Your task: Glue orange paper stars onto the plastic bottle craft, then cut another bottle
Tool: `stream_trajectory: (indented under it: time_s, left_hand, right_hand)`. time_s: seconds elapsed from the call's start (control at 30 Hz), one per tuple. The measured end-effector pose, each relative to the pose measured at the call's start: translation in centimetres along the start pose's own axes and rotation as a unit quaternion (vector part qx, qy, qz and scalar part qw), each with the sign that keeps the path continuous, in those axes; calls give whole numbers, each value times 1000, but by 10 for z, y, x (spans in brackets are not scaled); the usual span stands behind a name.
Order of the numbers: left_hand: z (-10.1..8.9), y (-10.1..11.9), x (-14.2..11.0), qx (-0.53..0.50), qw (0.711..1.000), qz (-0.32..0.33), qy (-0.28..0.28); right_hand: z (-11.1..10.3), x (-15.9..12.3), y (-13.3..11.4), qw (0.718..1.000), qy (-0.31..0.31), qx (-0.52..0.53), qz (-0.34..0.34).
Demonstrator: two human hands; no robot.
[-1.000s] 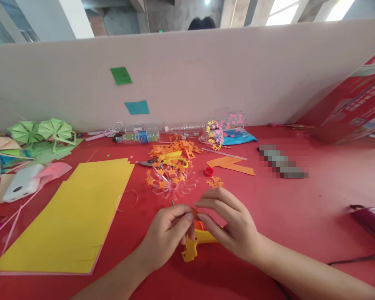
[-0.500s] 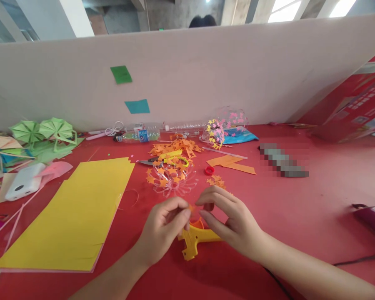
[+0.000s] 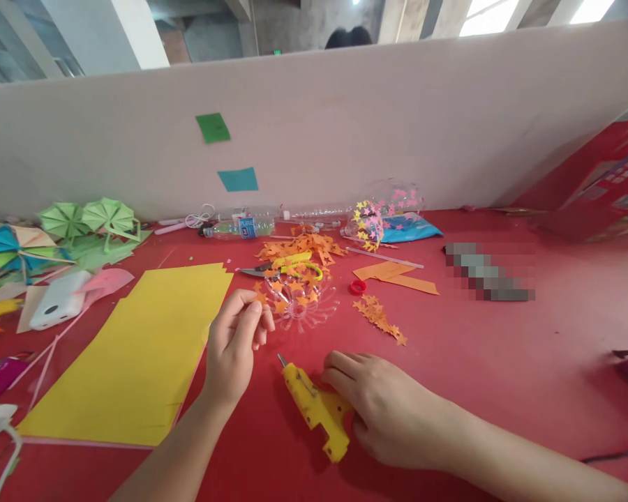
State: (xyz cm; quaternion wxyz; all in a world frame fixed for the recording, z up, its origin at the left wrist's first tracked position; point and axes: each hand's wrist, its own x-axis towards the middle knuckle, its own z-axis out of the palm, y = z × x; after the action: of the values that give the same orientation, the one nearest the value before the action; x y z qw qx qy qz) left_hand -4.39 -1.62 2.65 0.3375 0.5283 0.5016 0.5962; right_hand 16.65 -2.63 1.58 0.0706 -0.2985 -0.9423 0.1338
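Observation:
My left hand (image 3: 234, 348) is closed in a pinch beside the clear plastic bottle piece (image 3: 303, 322), whose splayed strips carry orange paper stars (image 3: 296, 286). An orange star shows at its fingertips, against similar ones behind. My right hand (image 3: 390, 408) curls round the handle of a yellow hot glue gun (image 3: 314, 408) lying on the table, nozzle pointing away to the left. Its fingers partly hide the handle. A row of loose orange stars (image 3: 379, 319) lies beyond the right hand, close to a red ring (image 3: 358, 286).
Yellow paper sheets (image 3: 136, 348) cover the left of the red table. Scissors (image 3: 256, 272) and orange scraps (image 3: 308, 244) lie behind the bottle piece. Orange strips (image 3: 398, 275) and a pixelated object (image 3: 486, 272) lie to the right. A pale partition (image 3: 314, 125) stands at the back.
My hands were together over the glue gun at an orange star. They have parted: the left moved forward and left to the bottle piece, the right came down onto the gun, which has turned.

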Motion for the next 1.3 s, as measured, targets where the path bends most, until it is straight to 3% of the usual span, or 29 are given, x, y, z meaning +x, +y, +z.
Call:
stream_trajectory:
  time_s: [0.07,0.17,0.23,0.3,0.57,1.3]
  left_hand:
    - [0,1,2,2,1000,6,15]
    - [-1,1,3,13,999,8,31]
    - [1,0,1,34,999,10,20]
    - [4,-2,-3,66,998,21,-7]
    - [14,-8,-15,155,980,87,-86]
    - [14,-10,-16,120,986,68,-95]
  right_hand:
    - [-8,-2,0,996,49,72,-9]
    - [-16,-4,5,971,177,159,-39]
    - [-18,-6,9,949,249,187,-49]
    - [-17,-7,11,939,279,194,-50]
    - [-13,-10,10,948,284,130,-58]
    - [-12,-8,11,953,281,109,-15]
